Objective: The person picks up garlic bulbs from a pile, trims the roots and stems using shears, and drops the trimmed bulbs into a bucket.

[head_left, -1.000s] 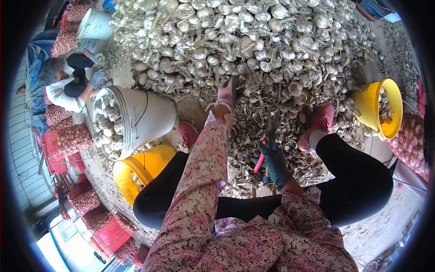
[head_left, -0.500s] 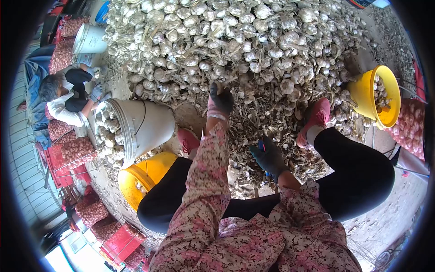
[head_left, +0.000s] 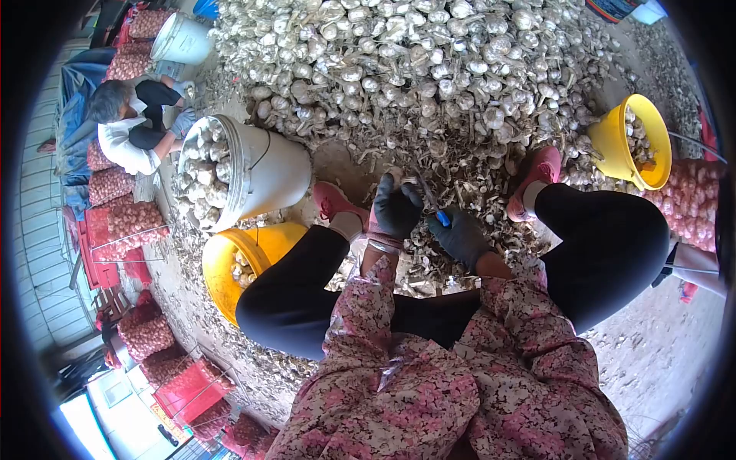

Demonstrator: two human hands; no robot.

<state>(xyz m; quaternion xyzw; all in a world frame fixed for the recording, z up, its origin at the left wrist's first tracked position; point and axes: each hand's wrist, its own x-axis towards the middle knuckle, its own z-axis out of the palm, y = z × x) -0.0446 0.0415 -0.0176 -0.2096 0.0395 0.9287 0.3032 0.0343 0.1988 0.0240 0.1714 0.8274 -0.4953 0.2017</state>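
My left hand [head_left: 397, 207], in a dark-palmed glove, is closed around a garlic bulb [head_left: 395, 175], mostly covered by the fingers. Close by on the right, my gloved right hand [head_left: 461, 236] grips a blue-handled knife [head_left: 442, 218], its narrow blade slanting up toward the left hand. Both hands are between my knees, over a litter of dry garlic skins and stems [head_left: 429, 264]. Beyond them rises a large heap of garlic bulbs [head_left: 429, 69] with stalks on.
Left of me stand a white bucket [head_left: 272, 172] of garlic and a yellow bucket [head_left: 222, 280] holding some bulbs. Another yellow bucket [head_left: 652, 130] is at right. A co-worker [head_left: 130, 123] sits at far left, near filled red net sacks [head_left: 130, 230].
My left hand has come back from the heap's edge with a garlic bulb, toward my right hand. The right hand has risen slightly with the knife, and the two are now close together.
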